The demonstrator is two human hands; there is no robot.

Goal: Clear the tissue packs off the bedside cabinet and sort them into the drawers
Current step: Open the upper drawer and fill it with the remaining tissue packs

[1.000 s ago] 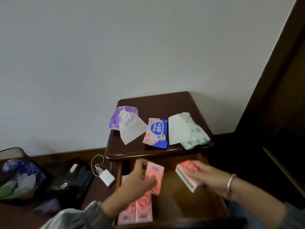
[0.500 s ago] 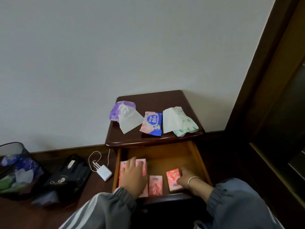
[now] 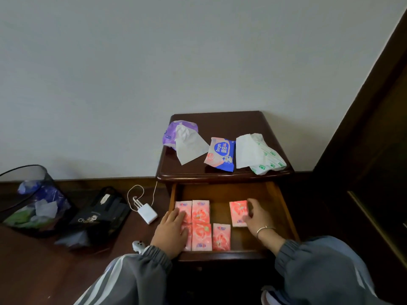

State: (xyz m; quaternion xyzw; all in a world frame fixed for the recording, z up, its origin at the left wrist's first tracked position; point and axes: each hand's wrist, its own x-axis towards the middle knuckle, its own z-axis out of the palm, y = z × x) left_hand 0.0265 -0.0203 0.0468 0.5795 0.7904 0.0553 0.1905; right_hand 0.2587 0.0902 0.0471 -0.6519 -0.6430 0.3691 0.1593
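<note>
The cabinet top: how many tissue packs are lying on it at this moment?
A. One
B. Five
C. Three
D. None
C: on the cabinet top lie the purple pack, the blue and pink pack and the green and white pack; the small pink packs are down in the open drawer.

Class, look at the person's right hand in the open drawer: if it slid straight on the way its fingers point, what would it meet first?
The right hand points up-left and already touches the lone pink pack; beyond it, probably bare drawer floor, though depth is unclear.
</note>
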